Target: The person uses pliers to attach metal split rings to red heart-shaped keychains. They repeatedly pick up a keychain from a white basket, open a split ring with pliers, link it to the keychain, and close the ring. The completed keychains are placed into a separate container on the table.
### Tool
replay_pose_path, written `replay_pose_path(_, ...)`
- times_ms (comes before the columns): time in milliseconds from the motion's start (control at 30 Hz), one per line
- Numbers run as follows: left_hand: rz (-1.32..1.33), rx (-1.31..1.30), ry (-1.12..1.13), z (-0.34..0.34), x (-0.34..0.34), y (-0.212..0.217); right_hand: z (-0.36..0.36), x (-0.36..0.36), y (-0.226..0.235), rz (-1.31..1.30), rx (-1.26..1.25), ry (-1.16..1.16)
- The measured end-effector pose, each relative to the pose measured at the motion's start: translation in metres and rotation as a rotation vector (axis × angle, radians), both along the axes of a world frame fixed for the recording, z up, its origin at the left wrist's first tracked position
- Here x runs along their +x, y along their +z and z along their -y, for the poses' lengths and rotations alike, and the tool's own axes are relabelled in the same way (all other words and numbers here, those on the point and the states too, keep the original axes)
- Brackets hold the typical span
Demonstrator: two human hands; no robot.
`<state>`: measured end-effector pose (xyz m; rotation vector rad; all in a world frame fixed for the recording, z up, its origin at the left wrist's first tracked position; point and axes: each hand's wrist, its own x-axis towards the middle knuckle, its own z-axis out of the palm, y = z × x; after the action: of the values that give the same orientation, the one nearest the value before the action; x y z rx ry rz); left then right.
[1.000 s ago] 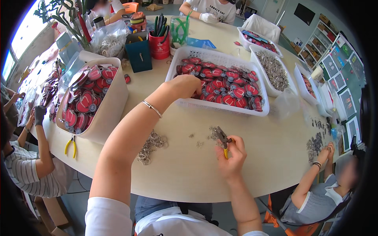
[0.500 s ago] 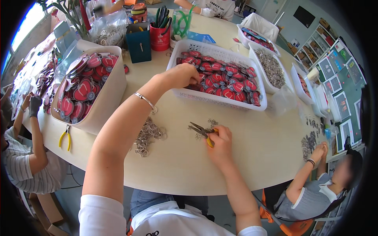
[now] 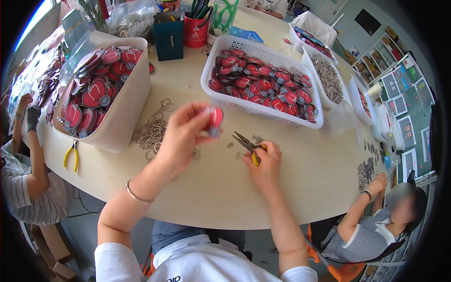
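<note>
My left hand (image 3: 181, 134) is raised over the table and pinches a flat red-and-grey charm (image 3: 215, 117). A little to its right, my right hand (image 3: 267, 164) grips pliers (image 3: 246, 142) with yellow handles, their jaws slightly apart and pointing up and left. Small metal links (image 3: 257, 139) lie scattered about the plier jaws. Partly behind my left hand and wrist spreads a pile of metal split rings (image 3: 152, 134). Beyond both hands stands a white plastic basket (image 3: 263, 113) full of similar red charms.
At left, a cream bin (image 3: 127, 110) holds more red charms with rings; yellow-handled pliers (image 3: 71, 158) lie before it. Behind are a green box (image 3: 169, 41) and a red tool cup (image 3: 196, 32). Co-workers sit at left and right (image 3: 366, 235). White trays (image 3: 345, 101) line the right.
My left hand has come out of the white basket toward me, now holding a red charm. My right hand stays nearly in place with the pliers. The view has shifted slightly.
</note>
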<state>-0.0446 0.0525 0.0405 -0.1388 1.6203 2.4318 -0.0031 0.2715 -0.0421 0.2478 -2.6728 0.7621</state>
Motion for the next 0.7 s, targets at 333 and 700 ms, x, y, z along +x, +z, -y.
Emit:
replay_pose_path(333, 0.105, 0.126, -0.093, 0.006, 0.032, -0.031, 0.006, 0.000, 0.008, 0.002, 0.062, 0.127)
replay_pose_path(700, -0.079, -0.094, -0.131, 0.002, 0.042, -0.038, 0.008, 0.008, 0.035, 0.224, -0.322, 0.060)
